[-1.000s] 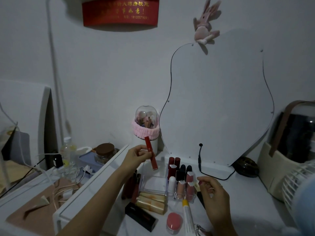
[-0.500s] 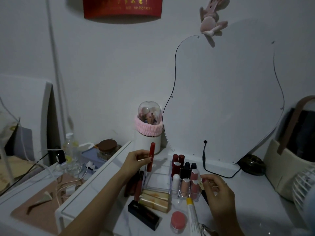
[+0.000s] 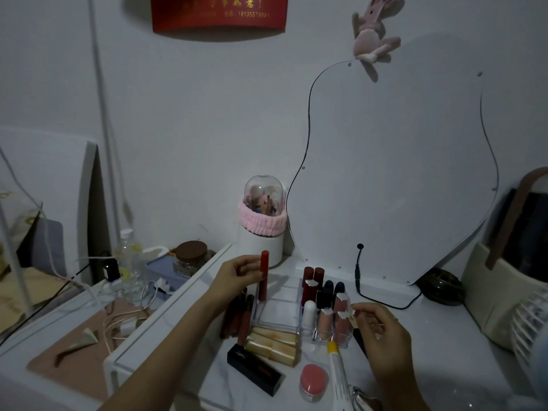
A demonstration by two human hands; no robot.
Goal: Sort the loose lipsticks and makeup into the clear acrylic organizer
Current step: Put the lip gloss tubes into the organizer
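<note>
My left hand (image 3: pixel 237 275) holds a red lip gloss tube (image 3: pixel 263 275) upright at the left edge of the clear acrylic organizer (image 3: pixel 278 307). The tube's lower end dips into the organizer's left compartment. Several lipsticks (image 3: pixel 326 298) stand in its right slots. My right hand (image 3: pixel 382 336) rests at the organizer's right front corner, fingers pinched on a small pale item I cannot make out. Loose dark gloss tubes (image 3: pixel 240 315), gold lipsticks (image 3: pixel 274 342) and a black lipstick box (image 3: pixel 253 370) lie in front and left.
A pink round pot (image 3: pixel 313 382) and a white tube with a yellow cap (image 3: pixel 336 363) lie near the front. A white brush holder with a pink band (image 3: pixel 262 229) and a curvy mirror (image 3: pixel 394 173) stand behind. A fan (image 3: pixel 527 327) sits right, a drawer unit (image 3: pixel 166 310) left.
My left hand turned the red tube from tilted to upright and lowered it toward the organizer's left compartment. My right hand stayed at the organizer's right corner.
</note>
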